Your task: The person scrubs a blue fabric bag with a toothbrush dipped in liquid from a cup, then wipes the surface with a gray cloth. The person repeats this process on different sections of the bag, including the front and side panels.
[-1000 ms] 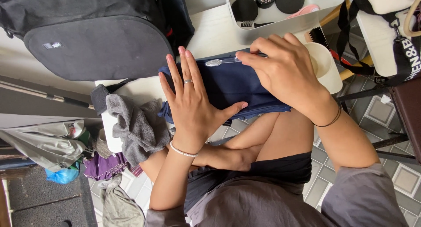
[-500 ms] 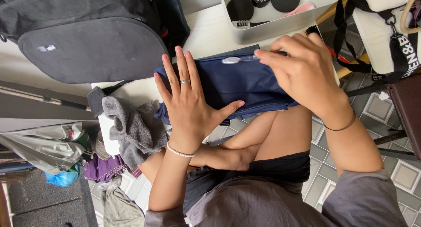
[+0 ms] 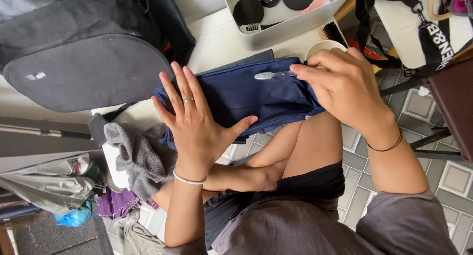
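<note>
Both hands are busy: my left hand (image 3: 197, 124) lies flat on the pouch (image 3: 246, 95) while my right hand (image 3: 345, 85) pinches the toothbrush (image 3: 271, 75), mid-packing, needing an opening.

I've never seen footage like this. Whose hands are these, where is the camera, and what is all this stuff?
No machine here: a person wears a camera on the head, looking down at their own lap. The left hand lies flat, fingers spread, on a dark blue pouch. The right hand pinches a clear toothbrush over the pouch. On the white table lie a black bag and a grey tray of round black tins. A grey cloth hangs nearby.
</note>
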